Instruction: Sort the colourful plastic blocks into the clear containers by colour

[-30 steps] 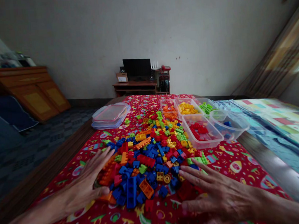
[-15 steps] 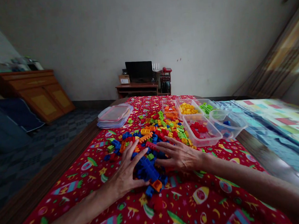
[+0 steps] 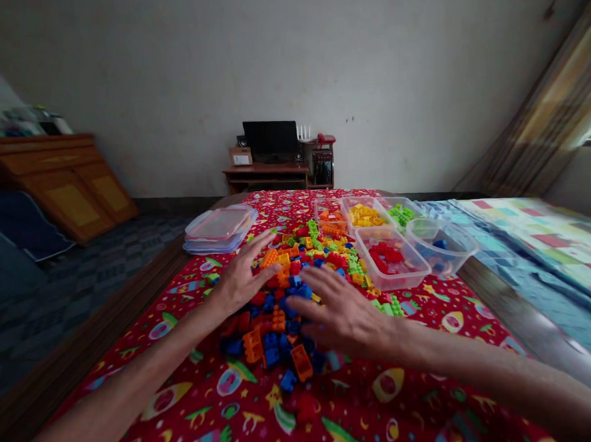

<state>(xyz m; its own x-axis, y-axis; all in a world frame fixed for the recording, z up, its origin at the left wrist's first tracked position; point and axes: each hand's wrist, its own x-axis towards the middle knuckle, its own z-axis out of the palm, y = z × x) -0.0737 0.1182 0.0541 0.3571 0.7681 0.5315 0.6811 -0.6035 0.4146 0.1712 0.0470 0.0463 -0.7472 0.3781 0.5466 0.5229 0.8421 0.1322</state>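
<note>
A loose heap of toy building blocks (image 3: 271, 348) in blue, orange, red, yellow and green spreads over a red patterned cloth (image 3: 357, 404). My left hand (image 3: 241, 277) is at the heap's left side, fingers stretched forward and thumb apart, close to some orange blocks (image 3: 269, 258). On the right of the heap, my right hand (image 3: 343, 308) has its fingers spread over blue blocks and looks slightly blurred. Neither hand grips a block. Part of the heap is hidden under the right hand. An orange block (image 3: 301, 362) lies at the near edge.
Clear plastic boxes stand right of the heap: one with red blocks (image 3: 421, 273), one with yellow blocks (image 3: 368, 215), others with green and orange. A round tub (image 3: 460, 251) holds blue blocks. Stacked lids (image 3: 220, 229) lie at the back left. A bed (image 3: 542, 252) adjoins the right side.
My left hand has moved forward and left, away from the near blocks. The right hand has shifted slightly. Blocks at the near side now lie more spread out, and a large blue piece no longer shows there.
</note>
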